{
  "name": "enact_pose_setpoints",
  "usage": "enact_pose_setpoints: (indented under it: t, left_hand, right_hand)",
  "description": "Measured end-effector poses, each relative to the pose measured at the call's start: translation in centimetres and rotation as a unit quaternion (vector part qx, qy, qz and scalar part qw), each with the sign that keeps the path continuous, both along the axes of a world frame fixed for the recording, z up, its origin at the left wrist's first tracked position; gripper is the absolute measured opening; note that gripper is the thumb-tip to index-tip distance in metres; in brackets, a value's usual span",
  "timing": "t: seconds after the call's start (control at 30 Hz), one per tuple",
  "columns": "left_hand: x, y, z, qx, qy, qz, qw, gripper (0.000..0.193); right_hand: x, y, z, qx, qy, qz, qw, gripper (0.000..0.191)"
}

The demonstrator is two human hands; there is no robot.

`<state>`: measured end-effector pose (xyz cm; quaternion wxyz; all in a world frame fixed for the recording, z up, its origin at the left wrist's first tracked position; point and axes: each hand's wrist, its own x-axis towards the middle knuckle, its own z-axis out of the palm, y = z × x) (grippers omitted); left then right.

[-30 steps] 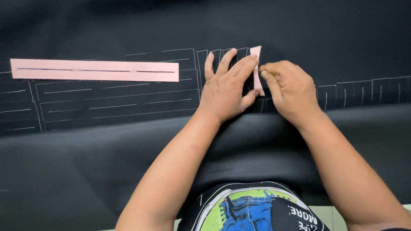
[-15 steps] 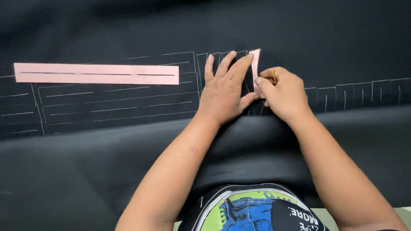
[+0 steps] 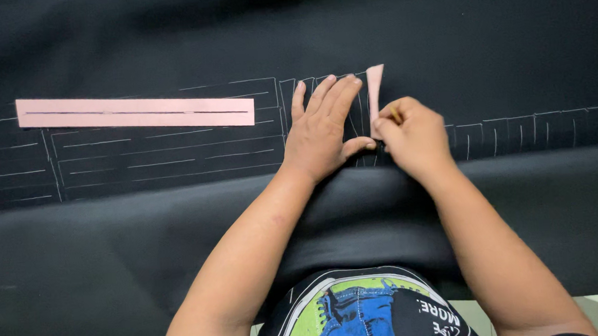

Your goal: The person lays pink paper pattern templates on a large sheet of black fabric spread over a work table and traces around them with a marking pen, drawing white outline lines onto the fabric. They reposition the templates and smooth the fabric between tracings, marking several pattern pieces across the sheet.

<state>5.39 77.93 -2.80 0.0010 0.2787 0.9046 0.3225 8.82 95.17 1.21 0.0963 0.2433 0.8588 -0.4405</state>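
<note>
The right hand is curled shut, pinching a small yellowish marking tool at the edge of a short pink strip. Only a tiny bit of the tool shows. The left hand lies flat with its fingers spread, pressing on the black cloth just left of the short strip, and its thumb touches the right hand. It holds nothing. A second ago the right hand sat a little lower along the strip; now it has slid a bit farther up. The left hand has stayed put. Thin white lines run across the cloth in rows. Far to the left, a long pink strip lies flat, unmoved.
</note>
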Motion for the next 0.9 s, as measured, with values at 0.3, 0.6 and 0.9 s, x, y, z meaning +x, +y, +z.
enact_pose_setpoints:
  t: [0.3, 0.6, 0.9]
  left_hand:
    - [0.3, 0.4, 0.8, -0.06, 0.038, -0.041, 0.997, 0.063]
    - [1.0, 2.0, 0.0, -0.018, 0.051, -0.051, 0.997, 0.056]
    - [1.1, 1.9, -0.7, -0.02, 0.061, -0.053, 0.997, 0.053]
  right_hand:
    - [0.0, 2.3, 0.6, 0.056, -0.044, 0.028, 0.997, 0.019]
    - [0.3, 2.9, -0.5, 0.015, -0.003, 0.029, 0.999, 0.019]
    - [0.6, 3.0, -0.8, -0.019, 0.023, 0.025, 0.999, 0.018]
